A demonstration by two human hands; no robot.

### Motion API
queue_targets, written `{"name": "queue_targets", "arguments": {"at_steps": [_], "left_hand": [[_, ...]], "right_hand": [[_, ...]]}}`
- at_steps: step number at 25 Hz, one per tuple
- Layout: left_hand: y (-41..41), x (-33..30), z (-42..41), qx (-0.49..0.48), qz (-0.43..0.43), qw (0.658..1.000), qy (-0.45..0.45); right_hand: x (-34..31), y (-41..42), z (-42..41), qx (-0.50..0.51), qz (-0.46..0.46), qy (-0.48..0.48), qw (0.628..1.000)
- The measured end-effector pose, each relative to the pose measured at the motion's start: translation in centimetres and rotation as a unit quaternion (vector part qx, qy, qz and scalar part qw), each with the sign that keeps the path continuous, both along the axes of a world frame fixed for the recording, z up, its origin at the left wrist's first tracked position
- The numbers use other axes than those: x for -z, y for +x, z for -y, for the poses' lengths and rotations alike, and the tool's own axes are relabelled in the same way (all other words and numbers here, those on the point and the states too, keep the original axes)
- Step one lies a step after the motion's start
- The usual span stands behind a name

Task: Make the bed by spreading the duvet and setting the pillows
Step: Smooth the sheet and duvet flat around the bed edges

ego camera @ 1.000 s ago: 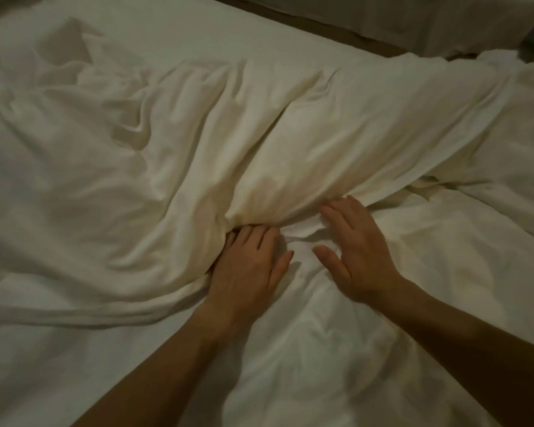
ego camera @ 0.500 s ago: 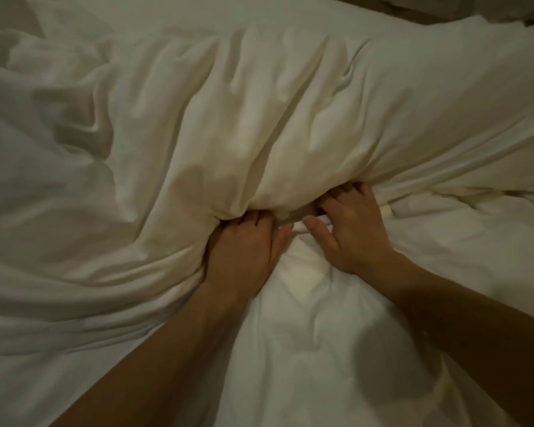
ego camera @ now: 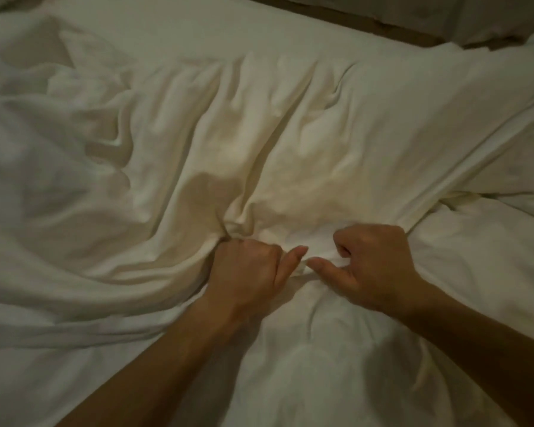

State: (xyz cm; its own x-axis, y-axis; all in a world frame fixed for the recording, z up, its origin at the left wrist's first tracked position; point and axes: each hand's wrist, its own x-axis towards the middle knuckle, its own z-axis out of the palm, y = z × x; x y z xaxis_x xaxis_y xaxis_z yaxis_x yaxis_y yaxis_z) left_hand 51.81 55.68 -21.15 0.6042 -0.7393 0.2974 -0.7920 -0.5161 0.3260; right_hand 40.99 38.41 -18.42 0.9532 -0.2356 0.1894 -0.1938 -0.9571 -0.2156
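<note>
Here left hand [ego camera: 247, 269] and right hand [ego camera: 379, 266] fingers clamp the plain duvet [ego camera: 290, 149].

Both bare forearms reach in from the near edge, converging twd the middle. Left hand [ego camera: 247, 269] is fisted, knuckles far, fingers [ego camera: 244, 246] curled tight round a bunch of duvet [ego camera: 290, 155], thumb out to the right. Right hand [ego camera: 373, 266], just beside it, also curls into the fabric, thumb pointing left; thumb tips nearly meet.
</note>
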Motion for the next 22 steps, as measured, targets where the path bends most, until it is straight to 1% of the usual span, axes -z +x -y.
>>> {"name": "queue_targets", "arguments": {"at_steps": [3,5,7,8,12,15,18,22], "left_hand": [[-2.1,-1.8,-1.4,0.017,0.011,1.000,0.011],[-3.3,-2.9,-2.3,0.024,-0.007,1.000,0.015],[-4.5,-4.2,-3.1,0.037,-0.037,0.999,0.010],[-5.0,-4.8,-3.5,0.047,-0.039,0.998,0.002],[-7.1,-6.9,-5.0,0.069,0.003,0.997,-0.018],[-9.2,-7.2,-6.5,0.085,0.005,0.996,-0.018],[-11.6,-6.7,-8.1,0.124,0.000,0.992,-0.023],[-12.8,-5.9,-10.2,0.154,0.012,0.988,0.001]], "right_hand": [[-2.4,-2.4,-1.7,0.025,-0.032,-0.012,0.999],[-4.0,-3.4,-2.6,0.036,-0.030,-0.007,0.999],[-5.7,-4.3,-3.5,0.057,-0.048,0.000,0.997],[-6.5,-4.9,-3.9,0.069,-0.062,0.003,0.996],[-8.5,-8.2,-6.2,0.099,-0.083,0.000,0.992],[-9.3,-11.5,-8.5,0.109,-0.085,0.011,0.990],[-9.7,-15.0,-11.0,0.137,-0.106,0.019,0.985],[-8.1,-17.4,-14.4,0.177,-0.123,0.041,0.976]]}}
